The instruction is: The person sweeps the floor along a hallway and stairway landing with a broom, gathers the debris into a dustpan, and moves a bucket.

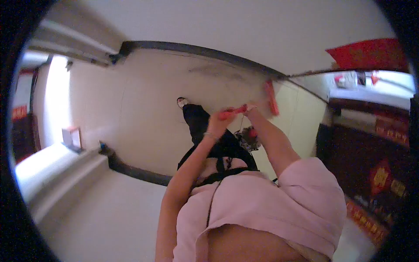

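Both my hands are wrapped round the red handle of a broom (pixel 232 112) held in front of my body. My left hand (pixel 217 125) grips it near one end, and a bracelet circles that wrist. Farther along, my right hand (pixel 250 109) is closed on the handle, a little blurred. To the right of it, the broom's long red head (pixel 271 98) is at the floor, near the dark skirting; its bristles are too blurred to make out. Below my hands, close to my legs, is a patterned bundle (pixel 248 138) with a red patch, partly hidden by my right arm.
Pale floor tiles (pixel 144 96) stretch between walls edged with dark skirting (pixel 183 46). A bright opening (pixel 59 96) is at the left, beside a small box-like object (pixel 72 137). Dark doors (pixel 358 153) with red paper decorations stand at the right. My shoe (pixel 181 102) is on the tiles.
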### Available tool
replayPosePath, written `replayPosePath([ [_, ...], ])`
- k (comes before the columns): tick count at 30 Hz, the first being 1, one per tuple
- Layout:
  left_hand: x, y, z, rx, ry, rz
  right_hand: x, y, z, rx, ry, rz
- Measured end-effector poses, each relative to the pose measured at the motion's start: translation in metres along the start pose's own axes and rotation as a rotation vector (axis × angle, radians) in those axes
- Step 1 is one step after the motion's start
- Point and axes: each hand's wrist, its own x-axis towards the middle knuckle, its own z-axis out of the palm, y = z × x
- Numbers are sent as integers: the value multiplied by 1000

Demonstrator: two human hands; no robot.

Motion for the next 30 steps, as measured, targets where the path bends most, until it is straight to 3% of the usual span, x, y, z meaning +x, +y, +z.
replayPosePath([
  [2,10,15,-51,20,92,13,28,-51,-11,395,29,78],
  [3,19,11,-81,-38,124,-94,41,-84,-17,678,13,139],
  [4,18,40,-108,-138,191,-28,52,-121,-26,972,-11,206],
  [7,17,81,-183,11,421,-52,68,-231,-62,1723,-146,369],
  [12,-28,138,-287,56,777,-118,36,-399,-108,2164,-445,434],
  [14,-53,133,-305,-61,883,-58,9,-439,-129,2258,-541,457],
  [18,-86,154,-362,8,928,6,-41,-487,-177,2370,-610,483],
  [20,-84,182,-374,-41,916,-16,-52,-491,-184,2389,-569,489],
  [22,-79,172,-393,-101,849,-44,-34,-488,-160,2434,-560,377],
  [23,-56,143,-396,-275,661,27,7,-449,-119,2487,-892,115],
  [24,-42,122,-398,-318,574,-50,34,-416,-102,2473,-864,89],
  [26,-14,116,-358,-16,357,-2,54,-362,-103,2319,-429,378],
  [27,3,100,-340,-235,278,-127,64,-335,-101,2245,-321,445],
  [28,17,72,-318,-192,266,-129,74,-310,-97,2185,-267,485],
  [30,24,73,-303,-158,225,-106,86,-293,-93,2063,-216,509],
])
